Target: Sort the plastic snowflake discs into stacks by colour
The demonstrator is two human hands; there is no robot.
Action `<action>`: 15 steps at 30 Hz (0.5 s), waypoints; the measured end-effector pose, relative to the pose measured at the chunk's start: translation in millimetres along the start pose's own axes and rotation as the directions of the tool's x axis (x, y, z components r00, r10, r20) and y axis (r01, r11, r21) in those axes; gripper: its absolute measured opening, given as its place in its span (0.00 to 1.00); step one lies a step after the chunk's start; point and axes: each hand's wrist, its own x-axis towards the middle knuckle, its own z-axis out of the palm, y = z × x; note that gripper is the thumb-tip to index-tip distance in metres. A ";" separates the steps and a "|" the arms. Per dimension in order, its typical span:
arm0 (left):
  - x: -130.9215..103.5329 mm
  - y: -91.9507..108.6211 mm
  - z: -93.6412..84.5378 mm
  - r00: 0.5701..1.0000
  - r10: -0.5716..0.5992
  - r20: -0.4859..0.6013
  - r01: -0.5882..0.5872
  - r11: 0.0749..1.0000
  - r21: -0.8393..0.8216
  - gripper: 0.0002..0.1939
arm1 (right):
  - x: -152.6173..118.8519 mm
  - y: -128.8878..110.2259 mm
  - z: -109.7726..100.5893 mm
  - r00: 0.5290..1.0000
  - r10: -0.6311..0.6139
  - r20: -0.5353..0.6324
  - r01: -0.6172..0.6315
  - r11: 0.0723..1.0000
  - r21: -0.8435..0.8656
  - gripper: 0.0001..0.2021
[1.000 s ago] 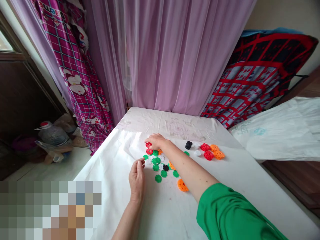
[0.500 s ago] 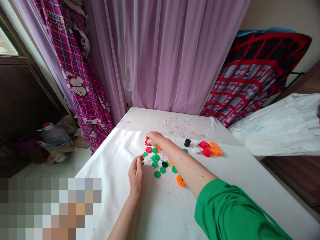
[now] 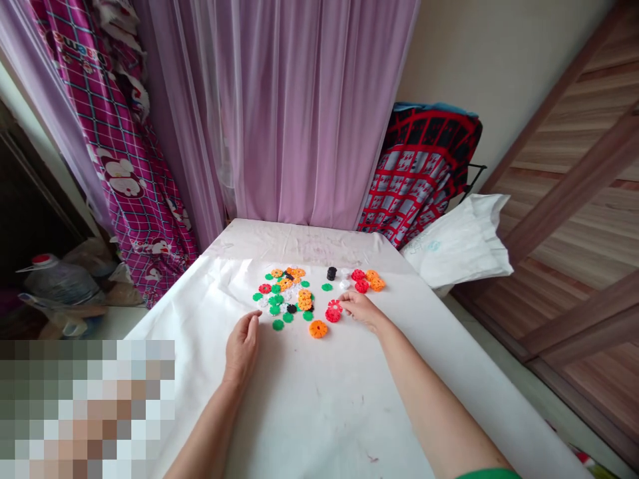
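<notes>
My right hand (image 3: 360,311) pinches a red snowflake disc (image 3: 335,305) by its edge. Directly under that disc lie other red snowflake discs (image 3: 333,317). To the left spreads a loose heap of green discs (image 3: 275,301), white discs and orange discs (image 3: 305,300), with a black disc (image 3: 291,309) among them. My left hand (image 3: 243,344) rests on the table at the heap's near left, its fingers loosely apart and nothing seen in them. Nearest to me is an orange disc pile (image 3: 318,329), between the two hands.
Behind my right hand stand a black stack (image 3: 331,273), white stacks (image 3: 345,285), red stacks (image 3: 358,275) and orange stacks (image 3: 375,281). White cloth covers the table (image 3: 309,412). A white bag (image 3: 459,243) hangs past its right edge; purple curtains (image 3: 309,120) are behind.
My right hand has moved right and nearer, from the heap's far left, and now has a red disc over other red discs. My left hand stays beside the heap. The view has turned right.
</notes>
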 end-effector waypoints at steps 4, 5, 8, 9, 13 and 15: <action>-35.6 -2.6 -39.9 0.992 -0.002 0.129 -0.023 0.980 0.197 0.22 | 1.7 5.1 11.6 0.999 -0.006 -0.039 0.004 0.999 -0.045 0.05; -45.1 -5.7 -54.5 0.992 0.011 0.126 -0.041 0.970 0.240 0.23 | 2.2 5.8 12.9 0.999 -0.007 -0.040 0.005 0.999 -0.053 0.05; -70.3 -16.4 -105.0 0.988 0.081 0.128 -0.126 0.907 0.401 0.24 | 1.5 9.9 13.8 0.999 -0.020 -0.041 0.017 0.998 -0.066 0.05; -76.7 -19.0 -122.5 0.986 0.128 0.108 -0.164 0.869 0.466 0.24 | 0.7 12.4 13.5 0.999 -0.028 -0.041 0.025 0.997 -0.069 0.05; -84.4 -21.2 -182.7 0.946 0.323 -0.032 -0.187 0.626 0.757 0.31 | -0.1 31.5 12.8 0.991 -0.069 -0.119 0.059 0.994 -0.091 0.11; -77.0 -20.2 -203.9 0.955 0.276 -0.113 -0.046 0.510 0.859 0.37 | 1.6 44.6 13.6 0.980 -0.053 -0.192 0.046 0.998 -0.041 0.14</action>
